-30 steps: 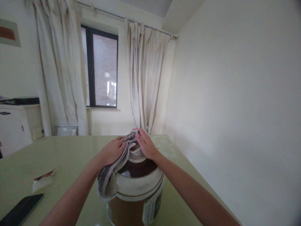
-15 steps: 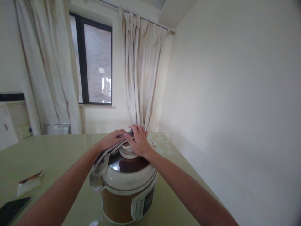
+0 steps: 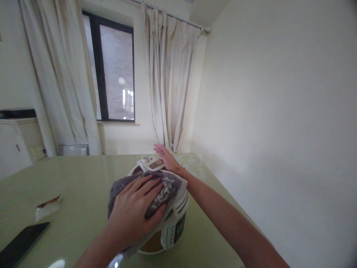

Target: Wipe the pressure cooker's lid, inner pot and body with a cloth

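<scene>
In front of me an electric pressure cooker (image 3: 152, 243) with a brown body and a white upper part stands upright on the table. A grey patterned cloth (image 3: 169, 186) is draped over the near part of its lid and hangs down the left side. My left hand (image 3: 136, 204) presses on this cloth, its fingers over the bunched fabric and the thumb apart on the right. My right hand (image 3: 166, 156) rests against the far right of the lid, beside the lid handle (image 3: 156, 165), its fingers stretched out and partly hidden. The control panel (image 3: 173, 234) shows at the front right.
On the pale green table (image 3: 89, 178) a dark phone (image 3: 23, 240) lies at the left front. Behind it is a small whitish packet (image 3: 48, 208) with a brown edge. A white wall (image 3: 279, 111) runs along the right; curtains (image 3: 173, 82) and a window (image 3: 117, 70) are behind.
My left hand has drawn the cloth from the lid's far side over the near part. My right hand has shifted off the lid handle towards the far right. The view has tilted slightly.
</scene>
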`<state>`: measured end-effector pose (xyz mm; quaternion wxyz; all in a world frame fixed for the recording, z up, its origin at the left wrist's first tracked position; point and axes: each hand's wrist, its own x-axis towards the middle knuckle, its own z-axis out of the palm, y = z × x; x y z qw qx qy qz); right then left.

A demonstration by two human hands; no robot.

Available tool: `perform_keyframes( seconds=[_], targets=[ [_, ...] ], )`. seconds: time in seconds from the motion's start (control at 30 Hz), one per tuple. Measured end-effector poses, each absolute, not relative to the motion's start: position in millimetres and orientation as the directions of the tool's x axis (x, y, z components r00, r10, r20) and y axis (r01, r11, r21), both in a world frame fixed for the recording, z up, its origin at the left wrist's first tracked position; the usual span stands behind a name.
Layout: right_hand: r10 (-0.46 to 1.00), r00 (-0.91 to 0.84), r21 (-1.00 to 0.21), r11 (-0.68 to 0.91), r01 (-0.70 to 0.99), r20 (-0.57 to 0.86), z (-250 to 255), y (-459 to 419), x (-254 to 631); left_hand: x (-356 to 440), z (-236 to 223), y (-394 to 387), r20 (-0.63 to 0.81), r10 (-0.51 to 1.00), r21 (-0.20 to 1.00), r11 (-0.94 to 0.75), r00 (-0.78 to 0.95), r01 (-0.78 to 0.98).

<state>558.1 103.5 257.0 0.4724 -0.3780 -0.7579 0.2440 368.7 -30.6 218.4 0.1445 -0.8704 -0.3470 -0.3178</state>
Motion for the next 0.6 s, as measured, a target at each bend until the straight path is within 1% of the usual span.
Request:
perform_keyframes(
  seconds=[0.1, 0.17, 0.23, 0.27, 0.33, 0.4, 0.47, 0.53, 0.6],
  targets=[
    [0.84, -0.314, -0.814, 0.524, 0.253, 0.443, 255.5, 106.0, 564.3, 415.4, 223.3, -42.1, 0.629, 0.525, -0.093, -0.681, 0.574, 0.726],
    [0.848, -0.361, -0.849, 0.481, 0.219, 0.387, 256.2, 107.5, 568.8, 440.5, 226.3, -44.7, 0.608, 0.535, -0.124, -0.666, 0.587, 0.735],
    [0.841, -0.401, -0.844, 0.479, 0.243, 0.362, 258.2, 108.9, 573.1, 452.8, 232.3, -43.5, 0.584, 0.539, -0.113, -0.687, 0.607, 0.718],
    [0.834, -0.422, -0.83, 0.49, 0.268, 0.356, 259.5, 109.3, 575.2, 452.7, 237.0, -41.3, 0.571, 0.538, -0.087, -0.711, 0.62, 0.697],
    [0.821, -0.461, -0.796, 0.511, 0.325, 0.338, 261.6, 109.1, 579.0, 439.5, 248.4, -33.1, 0.538, 0.531, -0.001, -0.776, 0.655, 0.63],
    [0.817, -0.476, -0.754, 0.527, 0.391, 0.325, 263.2, 106.5, 581.7, 412.5, 257.9, -19.8, 0.504, 0.528, 0.11, -0.825, 0.684, 0.555],
    [0.821, -0.461, -0.677, 0.552, 0.487, 0.337, 265.0, 100.1, 582.0, 378.7, 259.8, -2.9, 0.494, 0.569, 0.233, -0.815, 0.657, 0.53],
    [0.829, -0.418, -0.515, 0.559, 0.65, 0.371, 267.2, 89.2, 578.9, 345.8, 252.3, 14.1, 0.506, 0.639, 0.382, -0.768, 0.579, 0.513],
    [0.836, -0.345, -0.339, 0.501, 0.796, 0.426, 269.6, 74.1, 571.5, 320.1, 238.0, 27.5, 0.521, 0.732, 0.548, -0.681, 0.438, 0.486]
  ],
)
